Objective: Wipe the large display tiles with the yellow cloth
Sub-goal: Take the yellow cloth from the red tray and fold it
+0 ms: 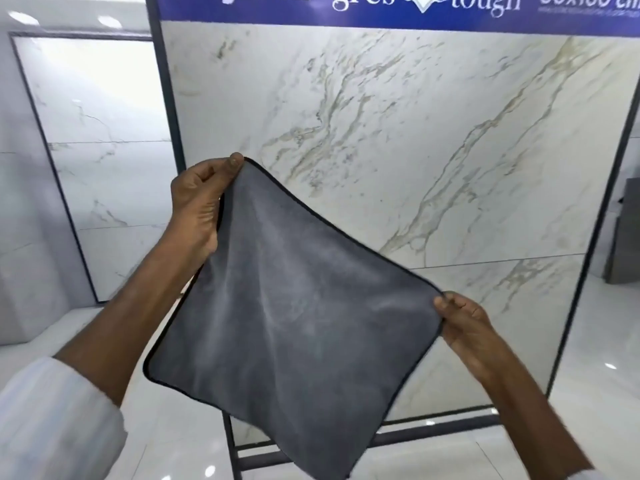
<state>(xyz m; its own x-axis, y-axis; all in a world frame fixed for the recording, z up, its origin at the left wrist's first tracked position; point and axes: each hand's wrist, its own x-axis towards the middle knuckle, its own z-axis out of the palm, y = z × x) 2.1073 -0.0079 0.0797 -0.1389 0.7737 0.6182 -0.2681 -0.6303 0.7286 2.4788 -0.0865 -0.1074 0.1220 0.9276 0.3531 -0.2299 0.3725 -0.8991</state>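
At far left, a second framed tile panel leans against the wall, well apart from your work. Your left hand is raised, its fingers pinched together on the upper corner of the cloth. The cloth hangs spread between both hands in front of the large display tile; whether it touches the tile cannot be told. The face turned to you reads grey with a dark bound edge, so the yellow named in the task is not visible from here. Your right hand is lower, its fingers closed on the opposite corner. The white, gold-veined tile stands upright in a dark metal frame under a blue header sign.

The step in hand appears to be opening the cloth out before wiping. To do it well:
- fold the cloth into a flat pad so one palm can press it evenly;
- start at the upper left of the tile, just below the sign;
- work across in overlapping passes, row by row downward;
- carry each pass to the frame edge, where dust likely collects;
- watch the horizontal joint low on the panel, which may hold grime.
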